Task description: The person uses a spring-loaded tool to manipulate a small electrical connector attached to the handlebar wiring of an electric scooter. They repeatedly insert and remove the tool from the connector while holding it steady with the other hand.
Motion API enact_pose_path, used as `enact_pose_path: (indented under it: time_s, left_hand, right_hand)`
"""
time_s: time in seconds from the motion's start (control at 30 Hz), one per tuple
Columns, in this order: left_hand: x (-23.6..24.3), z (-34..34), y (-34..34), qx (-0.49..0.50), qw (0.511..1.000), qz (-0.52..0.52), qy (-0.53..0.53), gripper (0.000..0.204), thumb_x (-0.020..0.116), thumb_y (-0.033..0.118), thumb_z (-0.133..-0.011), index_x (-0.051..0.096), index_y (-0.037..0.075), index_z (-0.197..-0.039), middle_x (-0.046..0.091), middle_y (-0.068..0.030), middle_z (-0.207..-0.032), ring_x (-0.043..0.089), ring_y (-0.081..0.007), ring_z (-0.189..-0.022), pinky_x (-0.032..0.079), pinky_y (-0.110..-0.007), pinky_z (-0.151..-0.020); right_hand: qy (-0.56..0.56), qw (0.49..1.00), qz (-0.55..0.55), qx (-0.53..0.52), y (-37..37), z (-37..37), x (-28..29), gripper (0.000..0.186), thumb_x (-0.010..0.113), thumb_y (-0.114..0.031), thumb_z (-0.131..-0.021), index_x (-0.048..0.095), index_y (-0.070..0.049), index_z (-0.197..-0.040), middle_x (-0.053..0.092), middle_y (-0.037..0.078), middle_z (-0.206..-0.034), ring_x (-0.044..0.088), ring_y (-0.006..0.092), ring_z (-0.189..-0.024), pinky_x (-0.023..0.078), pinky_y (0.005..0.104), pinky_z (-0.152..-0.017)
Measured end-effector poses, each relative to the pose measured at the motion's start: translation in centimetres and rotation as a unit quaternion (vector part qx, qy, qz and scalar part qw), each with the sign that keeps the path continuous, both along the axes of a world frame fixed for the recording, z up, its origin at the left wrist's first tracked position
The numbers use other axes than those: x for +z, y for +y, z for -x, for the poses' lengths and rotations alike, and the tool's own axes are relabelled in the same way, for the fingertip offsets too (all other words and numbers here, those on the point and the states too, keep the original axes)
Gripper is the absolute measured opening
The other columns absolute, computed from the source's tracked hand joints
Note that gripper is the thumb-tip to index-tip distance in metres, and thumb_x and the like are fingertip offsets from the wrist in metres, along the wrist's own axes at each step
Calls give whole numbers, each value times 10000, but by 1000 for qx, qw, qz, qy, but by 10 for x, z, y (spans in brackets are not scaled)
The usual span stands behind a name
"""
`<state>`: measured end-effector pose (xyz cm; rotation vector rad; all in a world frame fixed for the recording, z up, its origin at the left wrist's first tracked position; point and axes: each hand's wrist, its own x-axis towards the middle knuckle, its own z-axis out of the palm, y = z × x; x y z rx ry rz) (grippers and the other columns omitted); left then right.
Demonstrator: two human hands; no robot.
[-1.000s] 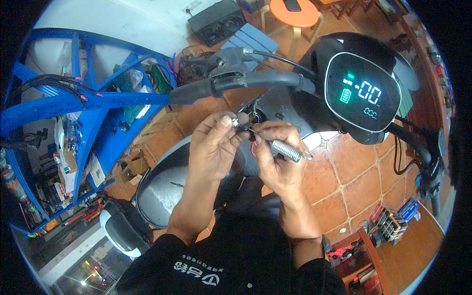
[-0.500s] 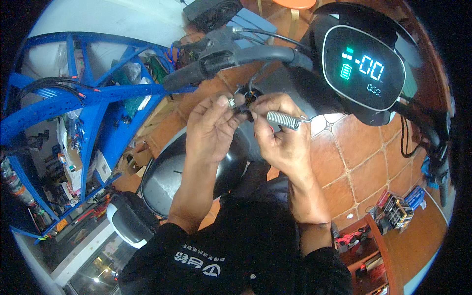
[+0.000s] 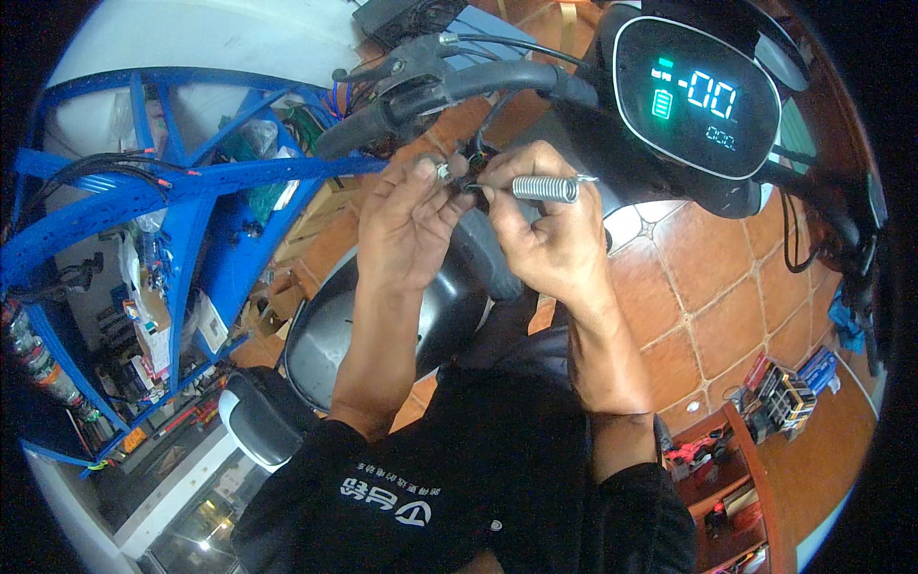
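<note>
My left hand (image 3: 406,225) is closed, with a small shiny metal piece (image 3: 442,171) pinched between thumb and finger; its exact kind is too small to tell. My right hand (image 3: 555,225) is closed too, and a silver coil spring (image 3: 543,189) with a hooked end lies across it, held by the fingers. The fingertips of both hands meet at a small dark part with wires (image 3: 477,165), just below the handlebar (image 3: 478,107). What the right fingertips pinch there is partly hidden.
A lit display (image 3: 696,100) of an electric scooter stands at the upper right. Its black seat (image 3: 382,335) is below my left hand. Blue shelving (image 3: 191,230) with parts and cables fills the left. A wooden cabinet (image 3: 741,459) and boxes (image 3: 784,392) are at lower right.
The view has shifted slightly. The spring lies a little more level in my right hand, and both hands stay close together at the wired part.
</note>
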<state>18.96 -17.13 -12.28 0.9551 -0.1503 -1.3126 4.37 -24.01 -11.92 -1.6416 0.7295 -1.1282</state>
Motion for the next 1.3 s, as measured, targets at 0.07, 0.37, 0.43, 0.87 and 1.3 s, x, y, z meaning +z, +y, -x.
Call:
enact_pose_path:
  time_s: [0.07,0.37,0.43,0.87,1.3]
  left_hand:
    - [4,3,-2,5,1000,-5,-16,122,626,155,-884,629,56,-955,677,-124,-983,654,-198,-903,546,-336,-771]
    - [8,7,-3,16,1000,-10,-23,154,632,169,-885,614,54,-987,678,-114,-963,654,-202,-897,545,-345,-768]
    - [7,7,-3,11,1000,-2,-25,165,629,168,-887,609,49,-1000,676,-115,-968,654,-203,-902,544,-344,-770]
    - [4,3,-3,13,999,-3,-34,187,619,143,-888,606,14,-1022,670,-119,-962,652,-205,-862,540,-333,-765]
    - [4,2,-4,-2,1000,9,-28,196,627,140,-882,604,17,-1033,674,-118,-962,655,-203,-877,548,-338,-770]
  right_hand:
    - [3,1000,23,-12,1,-1,0,118,600,46,-748,543,-36,-811,599,127,-749,625,307,-682,490,352,-587]
    - [6,1000,7,-27,4,0,3,96,594,33,-759,554,-34,-815,604,133,-741,629,319,-679,492,363,-586]
    - [18,1000,-5,-20,4,1,4,95,594,32,-760,553,-35,-813,605,134,-742,630,317,-680,494,364,-590]
    - [4,1000,-14,-26,3,-1,0,84,596,16,-767,547,-44,-799,605,129,-734,636,314,-688,494,364,-595]
    - [30,1000,-7,8,2,5,-1,67,601,34,-785,575,-6,-833,660,115,-830,676,196,-756,548,288,-658]
